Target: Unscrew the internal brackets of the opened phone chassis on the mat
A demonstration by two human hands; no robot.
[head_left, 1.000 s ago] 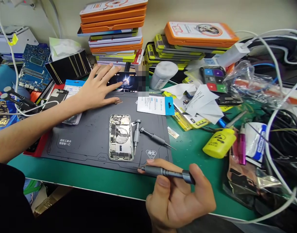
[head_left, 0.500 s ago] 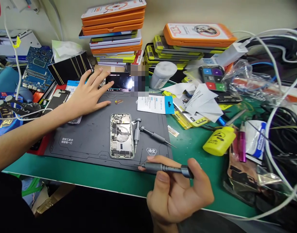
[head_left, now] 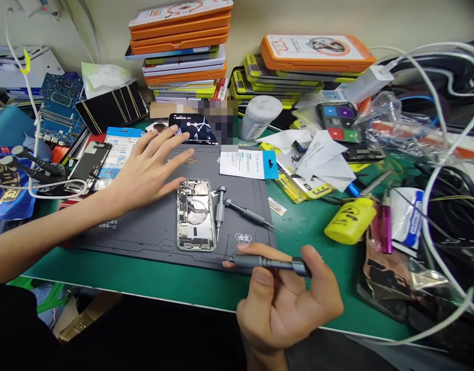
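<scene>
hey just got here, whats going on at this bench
A person's right hand holds a grey screwdriver over the near edge of a dark mat. The left hand is spread open near the upper left corner of an opened phone, its inside parts showing. Two more screwdrivers lie right of it. Farther back, another phone has its screen lit.

Blk top [head_left: 10,324], vis. part plain; L forearm [head_left: 66,224] bare; L hand [head_left: 146,167], R hand [head_left: 289,309] also bare.
</scene>
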